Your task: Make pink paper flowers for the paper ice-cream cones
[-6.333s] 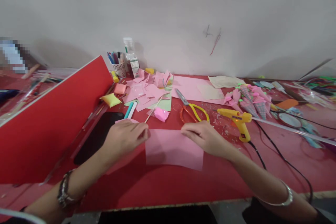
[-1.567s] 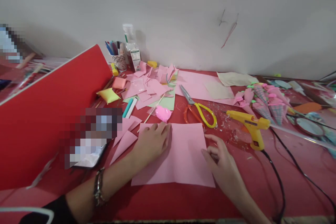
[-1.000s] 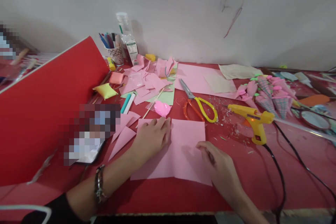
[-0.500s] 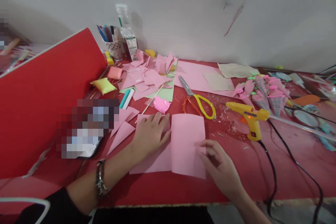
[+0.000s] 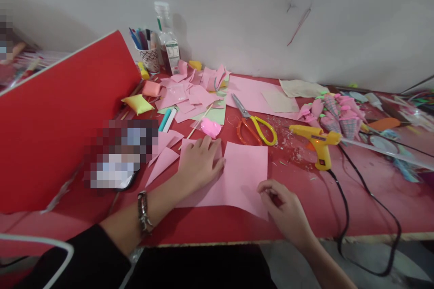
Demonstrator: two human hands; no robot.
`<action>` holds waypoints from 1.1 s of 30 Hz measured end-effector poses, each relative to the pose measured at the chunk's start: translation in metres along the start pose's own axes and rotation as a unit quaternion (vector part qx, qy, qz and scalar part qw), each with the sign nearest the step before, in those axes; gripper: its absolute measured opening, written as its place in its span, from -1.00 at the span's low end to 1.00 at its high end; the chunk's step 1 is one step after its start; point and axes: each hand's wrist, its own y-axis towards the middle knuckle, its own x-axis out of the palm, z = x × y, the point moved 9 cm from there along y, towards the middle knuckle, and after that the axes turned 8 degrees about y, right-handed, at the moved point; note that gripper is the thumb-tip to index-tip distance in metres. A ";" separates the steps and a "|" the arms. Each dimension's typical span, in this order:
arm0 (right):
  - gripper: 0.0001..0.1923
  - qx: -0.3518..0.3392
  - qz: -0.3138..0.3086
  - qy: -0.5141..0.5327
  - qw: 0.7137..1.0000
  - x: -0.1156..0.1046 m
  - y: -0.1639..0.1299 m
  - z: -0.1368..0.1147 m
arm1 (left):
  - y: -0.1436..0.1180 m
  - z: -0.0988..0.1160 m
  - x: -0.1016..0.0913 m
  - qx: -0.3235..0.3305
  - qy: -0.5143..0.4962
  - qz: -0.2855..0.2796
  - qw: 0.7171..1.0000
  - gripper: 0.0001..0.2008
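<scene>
A sheet of pink paper (image 5: 246,167) with a crease down its middle lies near the table's front edge. My left hand (image 5: 201,162) rests flat on its left half, fingers spread and the thumb beside the crease. At the sheet's right edge, my right hand (image 5: 281,203) has its fingers curled, with thumb and index finger closed on the paper. The right half bows up slightly. Just beyond the sheet are scissors (image 5: 249,119) with one orange and one yellow handle, and a bright pink lump (image 5: 210,128) in clear wrap.
A yellow glue gun (image 5: 317,142) with a black cord lies on the right, near pink paper cones (image 5: 339,115). Pink scraps (image 5: 193,92), a pen cup (image 5: 149,59) and a glass bottle (image 5: 170,49) are at the back. Left are a phone (image 5: 127,180) and red board (image 5: 68,113).
The view has shifted slightly. The paper's right half lies more open from the crease, its right edge more spread out. My left hand stays pressed on the left half.
</scene>
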 end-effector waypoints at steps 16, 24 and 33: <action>-0.89 -0.078 0.017 0.050 0.996 -0.002 -0.013 -0.013 | -0.020 0.007 0.000 -0.011 -0.001 0.027 1.000 -0.50; -0.86 -0.117 0.012 0.035 0.992 -0.004 -0.022 -0.020 | -0.032 0.010 -0.001 -0.025 -0.009 0.011 1.000 -0.49; -0.87 -0.121 0.017 0.027 0.992 -0.011 -0.027 -0.020 | -0.049 0.015 -0.002 -0.023 -0.013 -0.005 1.000 -0.41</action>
